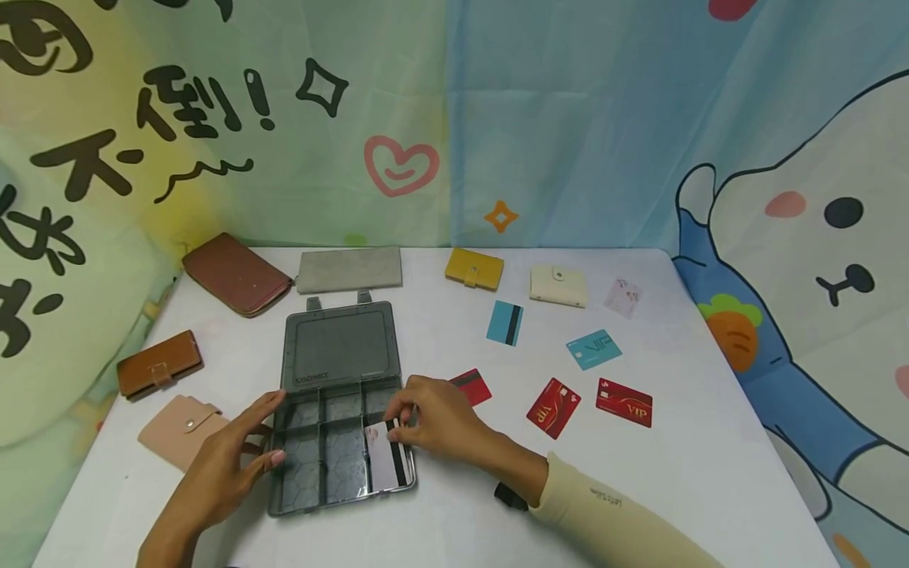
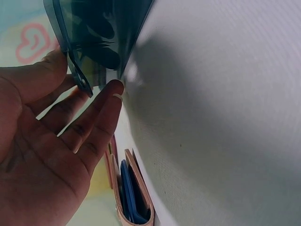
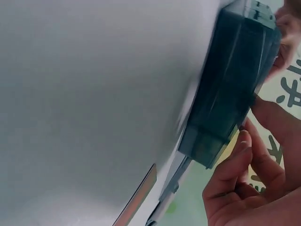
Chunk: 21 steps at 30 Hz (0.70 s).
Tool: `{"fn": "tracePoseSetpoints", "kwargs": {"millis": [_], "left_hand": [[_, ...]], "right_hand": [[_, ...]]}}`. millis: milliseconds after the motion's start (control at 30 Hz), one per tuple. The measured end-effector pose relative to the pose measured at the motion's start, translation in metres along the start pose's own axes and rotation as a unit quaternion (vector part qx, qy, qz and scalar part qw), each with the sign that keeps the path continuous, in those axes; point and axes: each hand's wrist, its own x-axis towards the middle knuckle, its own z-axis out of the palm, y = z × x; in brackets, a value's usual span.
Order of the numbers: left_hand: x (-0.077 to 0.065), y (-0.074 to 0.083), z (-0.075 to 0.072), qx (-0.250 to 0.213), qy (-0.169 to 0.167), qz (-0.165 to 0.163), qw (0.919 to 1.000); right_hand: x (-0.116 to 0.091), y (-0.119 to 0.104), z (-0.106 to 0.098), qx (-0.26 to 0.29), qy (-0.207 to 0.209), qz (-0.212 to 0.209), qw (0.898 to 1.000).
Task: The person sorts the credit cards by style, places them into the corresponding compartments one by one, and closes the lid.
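Observation:
A dark, translucent organizer box (image 1: 319, 450) lies with its lid (image 1: 342, 345) folded back on the white table. In its front right compartment stands a white card (image 1: 387, 461) with a black stripe, set at a slant. My right hand (image 1: 442, 416) pinches this card's upper end between thumb and fingers. Along the box's left edge, my left hand (image 1: 222, 465) touches the rim with thumb and forefinger, fingers fairly straight. The left wrist view has that hand's fingertips (image 2: 116, 87) against the box side. In the right wrist view the box wall hides most of the card.
Red cards (image 1: 554, 408), blue cards (image 1: 505, 323) and a pale card (image 1: 623, 298) lie to the right. Wallets surround the box: pink (image 1: 177, 430), brown (image 1: 159, 365), reddish-brown (image 1: 237, 274), grey (image 1: 349, 269), yellow (image 1: 474, 269) and cream (image 1: 559, 286). A printed curtain (image 1: 561, 118) hangs behind.

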Motion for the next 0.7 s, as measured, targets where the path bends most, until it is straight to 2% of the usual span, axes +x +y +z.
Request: {"fn": "tracePoseSetpoints", "kwargs": {"millis": [133,300,433,533,700], "left_hand": [[0.000,0.000,0.000,-0.005,0.002,0.002,1.0000],[0.000,-0.001,0.000,-0.006,0.000,0.002,1.0000],[0.000,-0.001,0.000,-0.004,0.003,0.003,1.0000],[0.000,-0.001,0.000,-0.004,0.002,0.004,1.0000],[0.000,0.000,0.000,-0.007,-0.001,0.000,1.0000]], "right_hand": [[0.000,0.004,-0.002,-0.018,-0.010,0.002,1.000],[0.002,0.016,-0.018,0.042,-0.007,0.009,0.999],[0.005,0.033,-0.043,0.090,0.014,0.017,0.996],[0.007,0.054,-0.065,0.104,0.041,0.031,0.993],[0.008,0.101,-0.105,0.118,0.083,0.064,0.987]]}}
